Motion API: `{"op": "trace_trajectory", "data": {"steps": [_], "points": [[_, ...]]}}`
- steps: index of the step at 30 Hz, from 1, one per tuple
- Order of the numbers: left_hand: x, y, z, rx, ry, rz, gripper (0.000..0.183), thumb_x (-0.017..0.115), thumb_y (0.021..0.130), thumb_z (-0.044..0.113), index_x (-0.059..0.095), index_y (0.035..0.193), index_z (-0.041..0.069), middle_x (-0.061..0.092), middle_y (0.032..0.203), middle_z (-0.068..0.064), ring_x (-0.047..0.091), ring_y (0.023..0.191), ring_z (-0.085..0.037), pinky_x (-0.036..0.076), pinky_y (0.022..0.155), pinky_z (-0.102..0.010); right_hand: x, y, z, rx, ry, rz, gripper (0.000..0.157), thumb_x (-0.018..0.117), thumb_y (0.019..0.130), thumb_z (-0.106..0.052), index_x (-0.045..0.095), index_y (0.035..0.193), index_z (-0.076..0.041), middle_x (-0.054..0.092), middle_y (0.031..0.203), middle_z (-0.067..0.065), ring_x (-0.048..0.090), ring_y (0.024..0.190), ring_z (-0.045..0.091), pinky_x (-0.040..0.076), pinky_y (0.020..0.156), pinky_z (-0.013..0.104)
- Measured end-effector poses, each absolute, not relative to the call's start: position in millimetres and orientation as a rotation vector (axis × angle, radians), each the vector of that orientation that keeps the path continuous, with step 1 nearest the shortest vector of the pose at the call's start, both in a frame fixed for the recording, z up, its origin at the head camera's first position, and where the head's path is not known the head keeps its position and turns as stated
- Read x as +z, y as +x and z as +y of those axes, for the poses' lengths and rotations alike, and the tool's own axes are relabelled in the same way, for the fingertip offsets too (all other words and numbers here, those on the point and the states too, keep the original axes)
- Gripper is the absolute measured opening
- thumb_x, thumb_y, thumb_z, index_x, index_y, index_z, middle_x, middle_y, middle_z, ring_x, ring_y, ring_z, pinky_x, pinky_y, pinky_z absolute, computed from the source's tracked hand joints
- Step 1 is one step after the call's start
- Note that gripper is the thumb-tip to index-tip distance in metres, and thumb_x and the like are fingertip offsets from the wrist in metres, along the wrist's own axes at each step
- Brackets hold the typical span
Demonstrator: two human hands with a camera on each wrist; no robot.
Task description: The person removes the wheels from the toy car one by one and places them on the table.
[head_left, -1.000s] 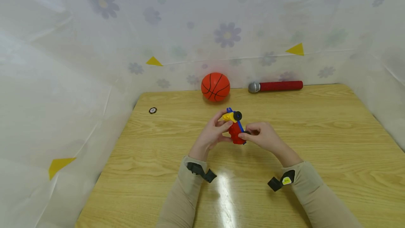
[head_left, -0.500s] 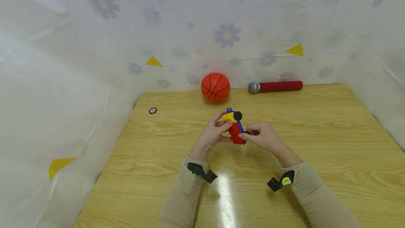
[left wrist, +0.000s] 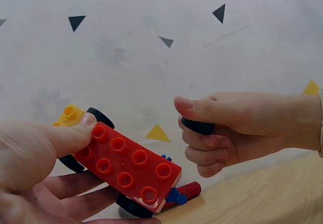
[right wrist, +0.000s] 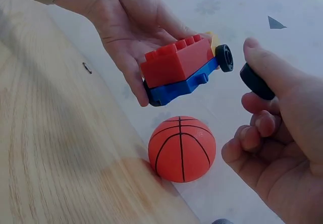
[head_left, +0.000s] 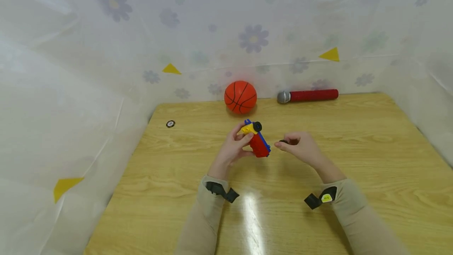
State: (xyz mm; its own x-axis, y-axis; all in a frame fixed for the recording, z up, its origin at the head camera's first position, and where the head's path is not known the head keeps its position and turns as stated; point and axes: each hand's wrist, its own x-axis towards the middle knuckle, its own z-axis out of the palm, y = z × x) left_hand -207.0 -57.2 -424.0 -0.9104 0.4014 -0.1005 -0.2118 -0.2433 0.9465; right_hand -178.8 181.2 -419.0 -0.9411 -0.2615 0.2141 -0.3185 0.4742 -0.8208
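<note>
My left hand point(head_left: 231, 150) grips a toy car point(head_left: 259, 145) built of a red studded brick point(left wrist: 127, 166), a yellow brick point(left wrist: 69, 114) and a blue base point(right wrist: 181, 85). Black wheels sit on the car; at the corner facing my right hand, a bare blue axle stub point(right wrist: 201, 79) sticks out. To the right, my right hand point(head_left: 302, 148) pinches a loose black wheel point(left wrist: 198, 126) between thumb and curled index finger. A gap separates that wheel from the car. The car is tilted and held up over the table.
An orange toy basketball point(head_left: 240, 97) rests at the table's back edge. Right of it lies a red toy microphone point(head_left: 308, 96) with a silver head. A small round black-and-white disc point(head_left: 170, 124) is at the back left. White patterned sheeting point(head_left: 212, 19) rises behind the wooden table point(head_left: 159, 192).
The right hand has pulled away to the right with a black wheel, which was at the car's corner before. The left hand and car have shifted slightly left.
</note>
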Motion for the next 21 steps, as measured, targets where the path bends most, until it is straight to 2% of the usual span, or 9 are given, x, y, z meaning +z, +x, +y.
{"op": "trace_trajectory", "data": {"steps": [6, 11, 14, 17, 21], "points": [[-420.2, -207.3, -60.8, 2.157, 0.277, 1.641, 0.05, 0.049, 0.104, 0.01, 0.034, 0.151, 0.015, 0.053, 0.138, -0.023, 0.059, 0.116, -0.033, 0.059, 0.078, -0.053, -417.2, -180.9, 184.7, 1.547, 0.574, -2.65, 0.032, 0.071, 0.093, -0.023, 0.054, 0.068, -0.011, 0.038, 0.06, -0.005, 0.036, 0.054, 0.007, 0.03, 0.049, 0.024], [-418.9, -206.9, -62.2, 2.167, 0.24, 1.628, 0.049, 0.05, 0.103, 0.01, 0.037, 0.15, 0.019, 0.05, 0.142, -0.024, 0.056, 0.121, -0.036, 0.057, 0.082, -0.057, -415.3, -180.8, 184.1, 1.517, 0.557, -2.702, 0.029, 0.072, 0.092, -0.026, 0.056, 0.072, -0.011, 0.044, 0.061, -0.003, 0.04, 0.055, 0.008, 0.032, 0.051, 0.024], [-417.7, -207.2, -62.6, 2.181, 0.233, 1.633, 0.049, 0.051, 0.103, 0.011, 0.039, 0.149, 0.02, 0.05, 0.143, -0.023, 0.056, 0.122, -0.036, 0.056, 0.083, -0.059, -413.5, -181.3, 185.0, 1.521, 0.516, -2.753, 0.026, 0.072, 0.092, -0.029, 0.06, 0.077, -0.011, 0.057, 0.065, 0.004, 0.053, 0.059, 0.014, 0.037, 0.053, 0.025], [-416.5, -207.2, -63.1, 2.189, 0.221, 1.64, 0.049, 0.052, 0.103, 0.011, 0.039, 0.149, 0.02, 0.051, 0.143, -0.023, 0.056, 0.122, -0.035, 0.057, 0.081, -0.057, -412.6, -182.2, 186.4, 1.52, 0.505, -2.786, 0.022, 0.072, 0.092, -0.031, 0.067, 0.085, -0.01, 0.068, 0.073, 0.007, 0.067, 0.07, 0.019, 0.047, 0.061, 0.024], [-415.8, -206.3, -63.6, 2.193, 0.198, 1.638, 0.049, 0.051, 0.103, 0.012, 0.039, 0.15, 0.02, 0.05, 0.144, -0.023, 0.055, 0.123, -0.036, 0.057, 0.081, -0.057, -413.7, -183.3, 188.1, 1.516, 0.534, -2.795, 0.021, 0.071, 0.092, -0.03, 0.073, 0.096, -0.01, 0.072, 0.079, 0.002, 0.073, 0.082, 0.022, 0.055, 0.07, 0.026]]}}
